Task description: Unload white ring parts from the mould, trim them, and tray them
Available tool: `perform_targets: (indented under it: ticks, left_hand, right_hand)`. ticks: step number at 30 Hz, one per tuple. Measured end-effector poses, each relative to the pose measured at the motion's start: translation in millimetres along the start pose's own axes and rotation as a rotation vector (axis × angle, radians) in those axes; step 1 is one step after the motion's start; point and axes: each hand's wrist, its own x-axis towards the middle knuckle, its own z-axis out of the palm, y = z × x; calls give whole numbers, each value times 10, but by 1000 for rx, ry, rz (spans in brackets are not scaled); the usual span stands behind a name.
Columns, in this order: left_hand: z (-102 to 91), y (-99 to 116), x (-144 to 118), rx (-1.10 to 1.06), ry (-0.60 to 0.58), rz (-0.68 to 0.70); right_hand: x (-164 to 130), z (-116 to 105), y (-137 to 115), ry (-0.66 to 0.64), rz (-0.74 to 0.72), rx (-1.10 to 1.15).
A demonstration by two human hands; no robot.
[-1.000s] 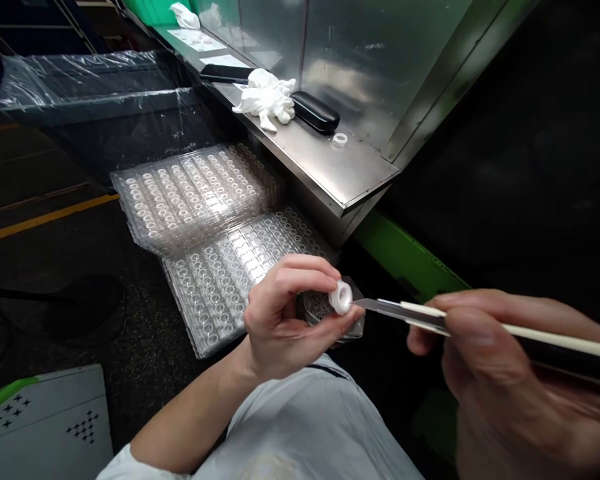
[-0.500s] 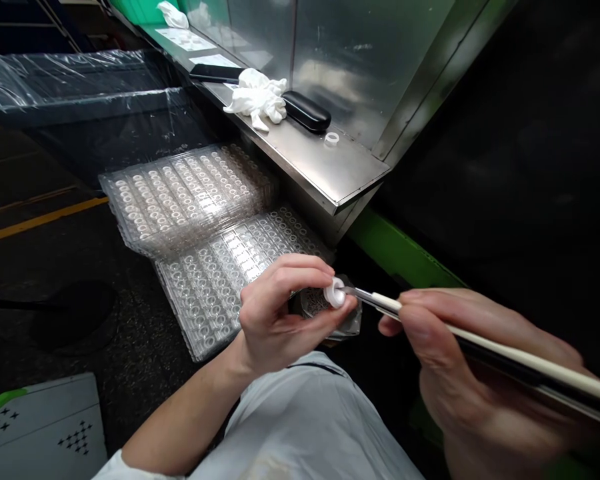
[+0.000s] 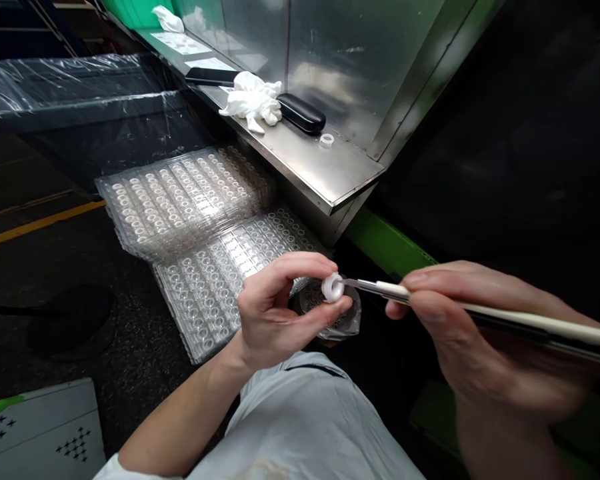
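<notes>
My left hand [image 3: 275, 310] pinches a small white plastic ring [image 3: 333, 287] between thumb and forefinger, held above my lap. My right hand [image 3: 460, 327] grips a thin cream-handled knife [image 3: 480, 313], and its metal blade tip touches the ring's edge. Just under the ring sits a small clear container [image 3: 337, 317] with a patterned inside. Two clear blister trays lie to the left, the near tray [image 3: 220, 280] and the far tray [image 3: 180, 197], both with several rings in their pockets.
A steel shelf [image 3: 325, 173] holds a loose white ring [image 3: 327, 139], a black case [image 3: 300, 113], a crumpled white glove [image 3: 250, 100] and a black phone [image 3: 207, 75]. Plastic-wrapped bin at upper left [image 3: 70, 100]. A white and green box [image 3: 40, 433] sits at lower left.
My right hand has pushed the knife leftward until the blade tip met the ring. My left hand with the ring has shifted slightly left and up in view.
</notes>
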Motion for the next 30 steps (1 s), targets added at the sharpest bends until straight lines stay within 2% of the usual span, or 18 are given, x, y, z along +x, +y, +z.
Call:
perform_targets:
  ticks: [3,5,12,17,23,27,30]
  left_hand:
    - [-6,8,4,-2,-20,-11]
    - [-12,9,12,-2,-31,-8]
    - [-63,10,63,52,-72,13]
    - [-93,8,85,63,-106,37]
    - [-72,18,98,170,-122,109]
    - [-59,10,93,229,-134,134]
    - [-46,-17,80,255,-155,158]
  right_hand:
    - [85,-8,14,6,-164,-138]
    - [131,-25,13,-37,-207,-202]
    - [248,-72,-76,-139,-236,-265]
    - [257,-75,-99,-140,-198,-282]
    - [198,-32,-46,-41,-148,-250]
    - [103,47,16,114,-89,-229]
    - [57,104,82,230,4,-130]
